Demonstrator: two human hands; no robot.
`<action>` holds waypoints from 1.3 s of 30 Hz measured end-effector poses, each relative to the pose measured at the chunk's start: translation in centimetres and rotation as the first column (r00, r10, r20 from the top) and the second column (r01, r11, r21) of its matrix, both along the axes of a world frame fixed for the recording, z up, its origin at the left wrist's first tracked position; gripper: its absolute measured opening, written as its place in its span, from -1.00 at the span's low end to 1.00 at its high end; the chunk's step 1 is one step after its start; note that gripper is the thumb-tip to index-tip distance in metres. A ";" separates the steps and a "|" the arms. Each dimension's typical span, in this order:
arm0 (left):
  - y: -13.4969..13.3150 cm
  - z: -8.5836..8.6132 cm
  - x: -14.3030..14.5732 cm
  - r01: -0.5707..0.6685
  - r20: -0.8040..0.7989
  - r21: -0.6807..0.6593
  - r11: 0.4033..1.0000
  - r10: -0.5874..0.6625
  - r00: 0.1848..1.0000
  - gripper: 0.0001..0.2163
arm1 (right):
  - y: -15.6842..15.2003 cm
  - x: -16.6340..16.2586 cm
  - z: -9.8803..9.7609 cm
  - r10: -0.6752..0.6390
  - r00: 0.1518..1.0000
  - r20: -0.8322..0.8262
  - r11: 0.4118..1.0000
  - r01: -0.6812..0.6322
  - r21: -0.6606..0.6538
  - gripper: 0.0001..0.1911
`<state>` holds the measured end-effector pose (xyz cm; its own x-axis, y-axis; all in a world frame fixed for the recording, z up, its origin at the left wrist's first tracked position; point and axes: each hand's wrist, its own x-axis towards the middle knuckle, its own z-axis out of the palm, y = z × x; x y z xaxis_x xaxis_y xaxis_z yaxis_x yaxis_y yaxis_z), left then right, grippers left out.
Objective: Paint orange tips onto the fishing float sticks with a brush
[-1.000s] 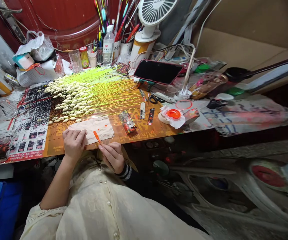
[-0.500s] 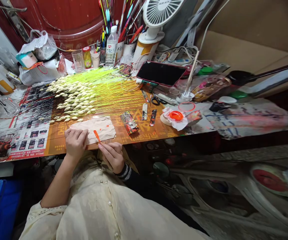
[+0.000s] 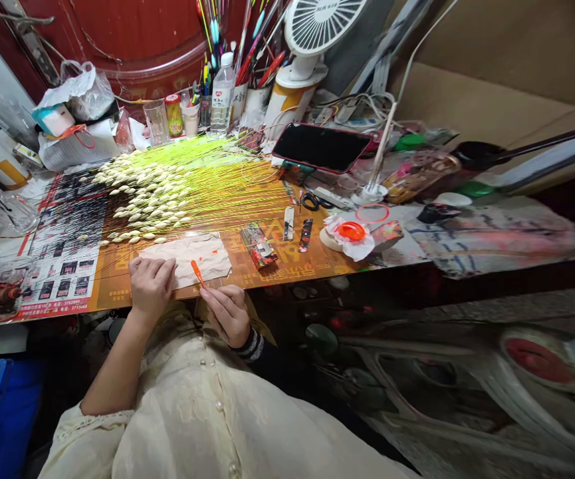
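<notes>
My right hand (image 3: 227, 311) pinches a slim orange stick with a wider tip (image 3: 197, 271), pointing up over the paper; I cannot tell whether it is a brush. My left hand (image 3: 151, 286) is closed at the left edge of the paper; anything in its fingers is hidden. Beneath the stick lies a creased pale tissue paper (image 3: 217, 267) with small orange smears. Beyond the hands, a large bundle of fishing floats (image 3: 152, 189) with cream bodies and long yellow stems covers the table.
To the right are a small patterned box (image 3: 258, 245), dark strips, black scissors (image 3: 312, 201) and an orange paint dish (image 3: 351, 231) on tissue. Behind stand a phone (image 3: 321, 146), a water bottle (image 3: 222, 93) and a white fan (image 3: 323, 26). A glass mug (image 3: 10, 209) is at left.
The orange stick in my right hand has shifted slightly to the right, with its tip turned a little. My left hand stays where it was.
</notes>
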<state>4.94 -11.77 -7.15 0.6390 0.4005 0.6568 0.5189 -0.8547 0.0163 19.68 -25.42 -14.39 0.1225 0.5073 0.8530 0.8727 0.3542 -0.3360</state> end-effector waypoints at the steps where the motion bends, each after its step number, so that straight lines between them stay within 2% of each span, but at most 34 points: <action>1: 0.0 0.0 0.0 0.000 0.003 -0.004 1.000 0.000 1.000 -0.87 | 0.0 0.0 0.0 0.008 1.000 0.001 1.000 -0.008 0.003 -0.36; 9: 0.2 -0.1 -0.8 -0.008 0.032 0.002 1.000 0.008 0.999 -0.86 | 0.4 -0.7 -0.4 0.035 0.999 0.003 0.999 -0.036 0.033 -0.37; 15: 0.0 0.0 -1.0 -0.004 0.043 0.019 1.000 0.003 0.999 -0.88 | 1.0 -1.8 -0.7 0.058 0.998 0.013 0.998 -0.058 -0.008 -0.39; 25: 0.0 -0.1 -1.2 -0.002 0.056 0.025 1.000 0.001 0.998 -0.87 | 1.1 -2.1 0.2 0.032 0.999 0.034 0.999 -0.031 -0.017 -0.37; 32: 0.1 -0.2 -1.3 -0.009 0.061 -0.016 1.000 0.010 0.998 -0.85 | 1.0 -2.1 0.2 0.036 0.999 0.029 0.999 -0.035 -0.042 -0.34; 39: 0.1 -0.1 -1.3 -0.009 0.062 0.018 1.000 0.007 0.998 -0.85 | 0.9 -2.0 0.1 0.048 0.999 0.014 0.999 -0.047 -0.013 -0.33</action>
